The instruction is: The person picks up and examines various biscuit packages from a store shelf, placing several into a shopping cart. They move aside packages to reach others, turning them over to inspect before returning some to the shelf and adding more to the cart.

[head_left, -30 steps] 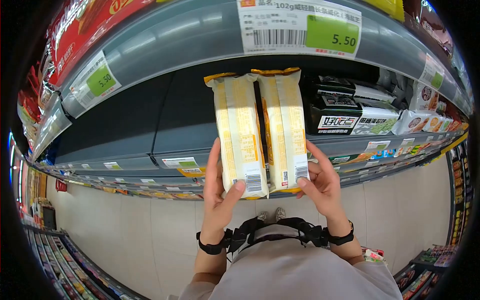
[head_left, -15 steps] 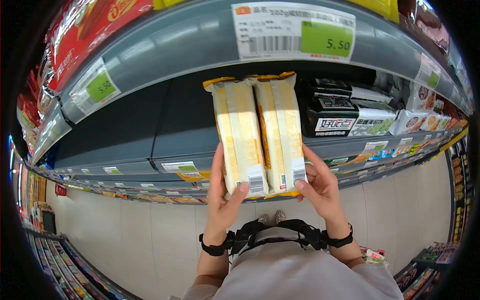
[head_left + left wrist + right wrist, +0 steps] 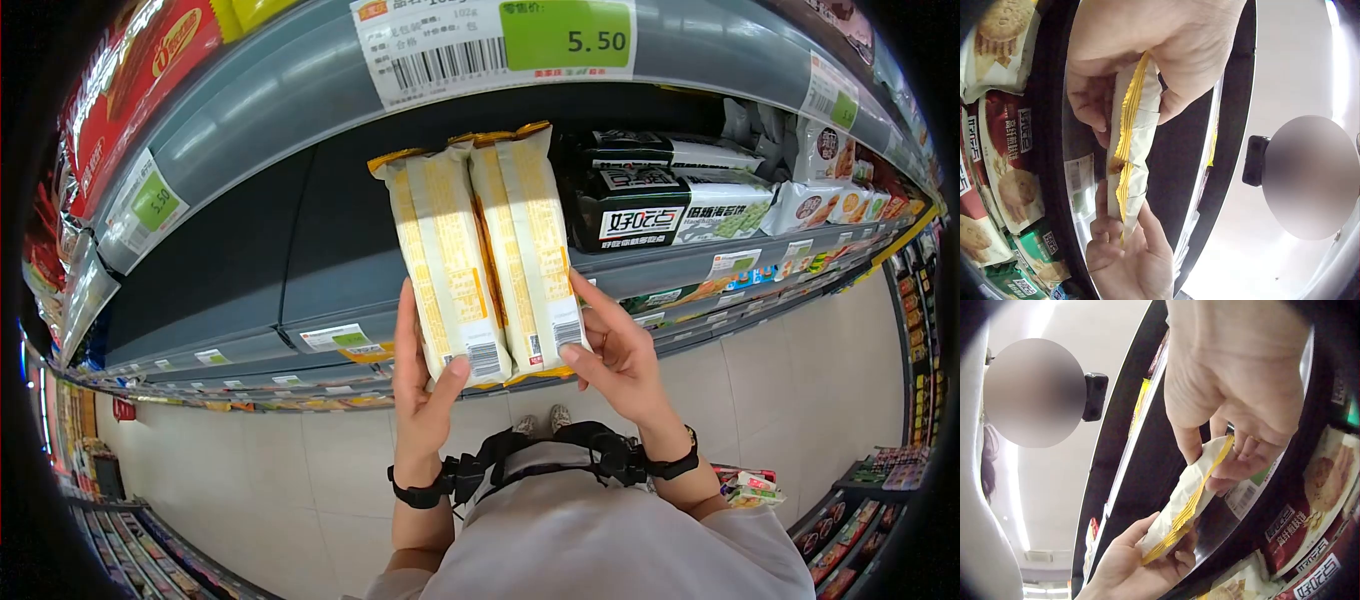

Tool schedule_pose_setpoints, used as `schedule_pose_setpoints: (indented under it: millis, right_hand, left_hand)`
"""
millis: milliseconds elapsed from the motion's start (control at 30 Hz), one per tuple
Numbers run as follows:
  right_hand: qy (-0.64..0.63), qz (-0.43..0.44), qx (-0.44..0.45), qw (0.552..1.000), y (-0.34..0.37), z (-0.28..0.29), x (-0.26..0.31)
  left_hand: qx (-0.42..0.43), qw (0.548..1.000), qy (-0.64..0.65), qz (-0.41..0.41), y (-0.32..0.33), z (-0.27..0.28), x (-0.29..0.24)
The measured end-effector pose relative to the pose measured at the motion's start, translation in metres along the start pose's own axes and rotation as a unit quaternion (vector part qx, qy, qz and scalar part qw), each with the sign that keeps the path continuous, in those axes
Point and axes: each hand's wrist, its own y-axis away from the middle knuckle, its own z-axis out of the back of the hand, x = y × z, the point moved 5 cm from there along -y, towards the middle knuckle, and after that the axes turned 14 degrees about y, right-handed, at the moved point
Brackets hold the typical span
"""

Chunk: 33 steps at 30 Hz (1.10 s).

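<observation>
A shop, seemingly a supermarket snack aisle.
Well above the fingers (image 3: pixel 603 302), a price tag (image 3: pixel 500 48) with a barcode and "5.50" sits on the shelf edge (image 3: pixel 290 92); smaller tags (image 3: pixel 335 338) line the ledges below it. Black packs (image 3: pixel 640 213) lie to the right of the fingers, and a red bag (image 3: pixel 140 85) sits up and to their left. Past the tiled floor (image 3: pixel 260 470), stocked racks (image 3: pixel 130 550) stand far to either side.
</observation>
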Motion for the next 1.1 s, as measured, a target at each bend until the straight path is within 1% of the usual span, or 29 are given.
schedule_pose_setpoints:
  millis: [267, 400, 500, 567, 700, 733, 767, 800, 833, 867, 900, 933, 967, 1000, 1033, 1067, 1100]
  right_hand:
    - [0.005, -0.014, -0.005, 1.0, 0.0, -0.001, 0.002]
    - [0.019, -0.017, -0.023, 0.999, -0.001, 0.0, 0.006]
    - [0.03, -0.016, -0.048, 0.998, -0.004, 0.003, 0.011]
    - [0.035, -0.009, -0.087, 0.996, -0.007, 0.008, 0.011]
    - [0.06, 0.001, -0.102, 0.993, -0.008, 0.007, 0.012]
    - [0.06, 0.006, -0.114, 0.992, -0.005, 0.007, 0.014]
    - [0.043, -0.003, -0.099, 0.994, 0.0, 0.005, 0.015]
    - [0.025, -0.01, -0.087, 0.996, 0.005, 0.003, 0.015]
    - [0.026, -0.005, -0.109, 0.994, 0.01, 0.004, 0.012]
    - [0.015, -0.001, -0.104, 0.994, 0.017, 0.004, 0.005]
    - [0.01, 0.004, -0.112, 0.994, 0.025, 0.009, -0.003]
    - [0.008, 0.007, -0.132, 0.991, 0.037, 0.018, -0.008]
    - [0.01, -0.004, -0.165, 0.986, 0.045, 0.025, -0.012]
    - [0.015, -0.019, -0.21, 0.977, 0.054, 0.032, -0.015]
    - [0.005, -0.034, -0.254, 0.967, 0.065, 0.041, -0.023]
    - [-0.012, -0.049, -0.296, 0.954, 0.08, 0.049, -0.033]
    - [0.011, -0.056, -0.346, 0.936, 0.096, 0.059, -0.036]
  left_hand:
    - [-0.006, 1.0, -0.004, 0.007, 0.0, 0.0, -0.002]
    - [0.019, 1.0, -0.014, -0.006, -0.004, -0.003, -0.005]
    - [0.034, 0.999, -0.009, 0.004, -0.011, -0.004, -0.009]
    - [0.056, 0.998, -0.03, 0.025, -0.017, -0.009, -0.014]
    - [0.088, 0.994, -0.067, 0.011, -0.028, -0.006, -0.012]
    - [0.065, 0.997, -0.037, 0.009, -0.027, -0.005, -0.013]
    - [0.044, 0.999, -0.007, 0.01, -0.025, -0.003, -0.013]
    - [0.001, 1.0, -0.016, -0.015, -0.02, 0.007, -0.011]
    - [-0.038, 0.998, -0.023, -0.039, -0.013, 0.02, -0.006]
    - [-0.085, 0.993, -0.052, -0.065, -0.002, 0.033, -0.002]
    - [-0.108, 0.99, -0.043, -0.085, 0.012, 0.042, 0.003]
    - [-0.227, 0.962, -0.091, -0.12, 0.022, 0.046, 0.008]
    - [-0.342, 0.936, 0.0, -0.078, 0.025, 0.046, 0.021]
    - [-0.26, 0.962, 0.086, -0.001, 0.033, 0.078, 0.058]
    - [-0.208, 0.977, 0.024, 0.034, 0.031, 0.047, 0.062]
    - [-0.136, 0.986, 0.035, 0.085, 0.034, 0.032, 0.089]
    - [-0.091, 0.979, -0.039, 0.176, 0.044, 0.029, 0.123]
